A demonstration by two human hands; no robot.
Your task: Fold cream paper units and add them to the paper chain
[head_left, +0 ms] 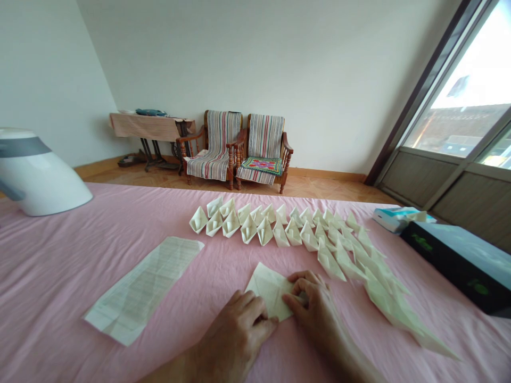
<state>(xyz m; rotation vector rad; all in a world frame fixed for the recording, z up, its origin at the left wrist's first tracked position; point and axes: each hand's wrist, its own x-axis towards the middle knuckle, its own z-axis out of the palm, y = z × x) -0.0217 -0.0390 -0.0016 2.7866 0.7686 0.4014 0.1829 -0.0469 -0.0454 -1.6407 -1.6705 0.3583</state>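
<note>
A square of folded pale paper (266, 284) lies on the pink cloth in front of me, one corner pointing away. My left hand (241, 327) is closed at its lower left edge, fingers curled and thumb on the paper. Opposite, my right hand (315, 306) pinches the right side, where a part of the paper is hidden under the fingers. Beyond both hands stand rows of folded paper boats (230, 225), several of them bunched together toward the right. A flat strip of creased, lined paper (146, 287) rests to the left.
The pink cloth (51, 266) covers the surface. At the left stands a white jug (43, 181). A black box (455, 266) and a blue-and-white box (393, 218) are at the right. Two wooden chairs (215, 154) and a cloth-covered table (147, 126) stand by the wall.
</note>
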